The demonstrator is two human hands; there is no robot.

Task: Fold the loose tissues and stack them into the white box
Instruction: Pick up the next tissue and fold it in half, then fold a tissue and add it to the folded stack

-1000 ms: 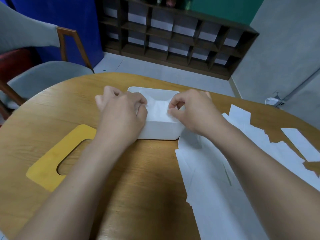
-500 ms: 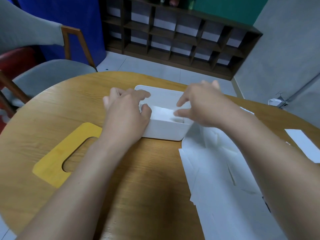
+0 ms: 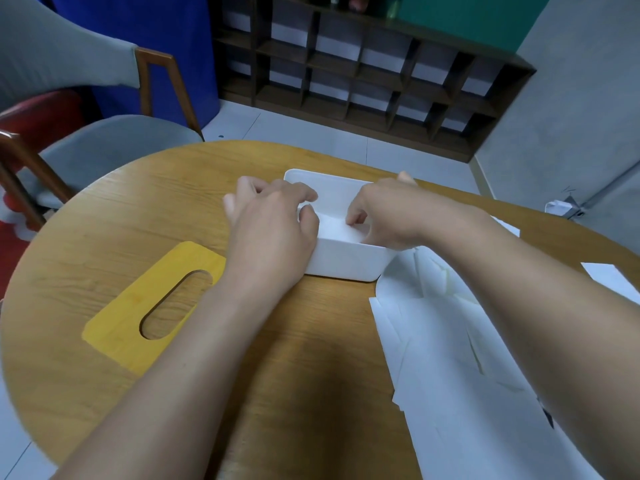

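The white box [image 3: 346, 263] stands in the middle of the round wooden table. A folded tissue [image 3: 334, 226] lies in its open top. My left hand [image 3: 273, 233] is at the box's left end, with thumb and curled fingers pinching the tissue's left edge. From the right, my right hand [image 3: 391, 213] reaches over the box, its curled fingertips pinching the tissue's right edge down inside. Loose tissues [image 3: 450, 358] lie spread flat on the table to the right of the box, partly under my right forearm.
A yellow wooden lid [image 3: 117, 327] with an oval slot lies flat at the left front of the table [image 3: 104, 237]. Another tissue [image 3: 609, 278] lies at the far right. Chairs [image 3: 104, 147] stand beyond the left edge, a dark shelf unit [image 3: 363, 81] behind.
A second ago both hands pinched the tissue above the box. They then spread open over it, and now their fingertips are back down on the tissue, which sits lower in the box.
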